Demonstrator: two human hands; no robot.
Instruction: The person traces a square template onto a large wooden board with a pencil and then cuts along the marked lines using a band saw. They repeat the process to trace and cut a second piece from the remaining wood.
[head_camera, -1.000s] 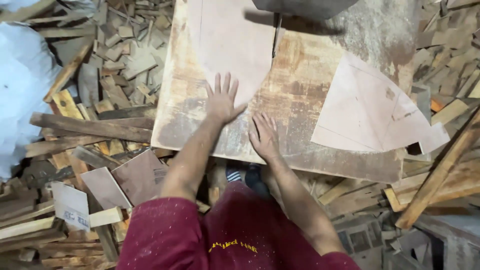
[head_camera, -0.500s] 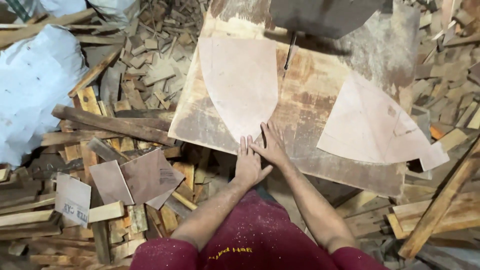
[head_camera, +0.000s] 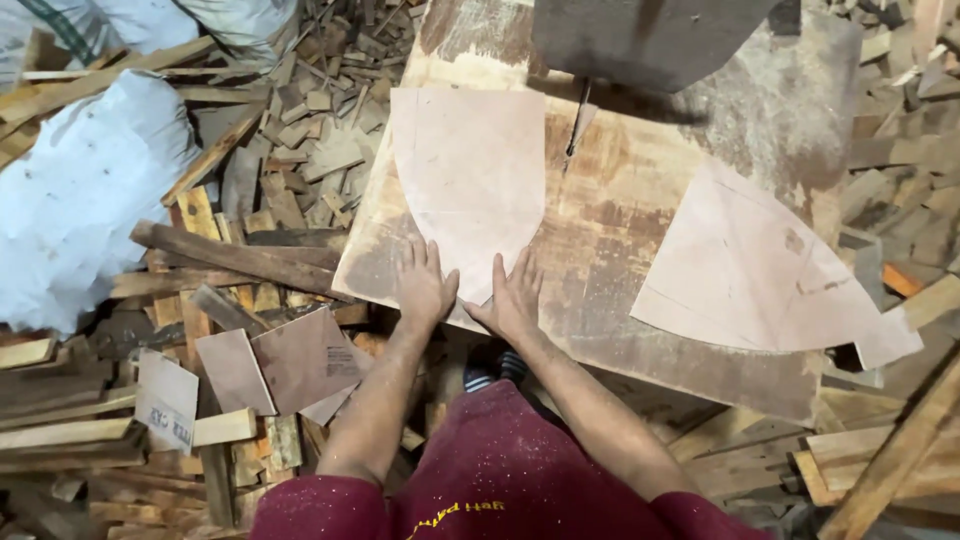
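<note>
A thin plywood piece (head_camera: 468, 190), curved down its left side and narrowing to a point toward me, lies flat on the worn saw table (head_camera: 620, 250). My left hand (head_camera: 424, 285) and my right hand (head_camera: 514, 297) rest palm down, side by side, on its near pointed end, fingers spread. The thin vertical saw blade (head_camera: 577, 125) stands just past the piece's right edge, under a grey machine housing (head_camera: 640, 40). A second, fan-shaped plywood piece (head_camera: 750, 275) lies on the right part of the table.
Wood offcuts and strips (head_camera: 290, 150) cover the floor left of the table, with flat brown board pieces (head_camera: 290, 360) near my left arm. White sacks (head_camera: 80, 210) sit at far left. More planks (head_camera: 890, 460) pile up at lower right.
Both hands have drawn back toward me from mid-table to the near point of the curved piece. That piece has slid away from me, its right edge now next to the blade.
</note>
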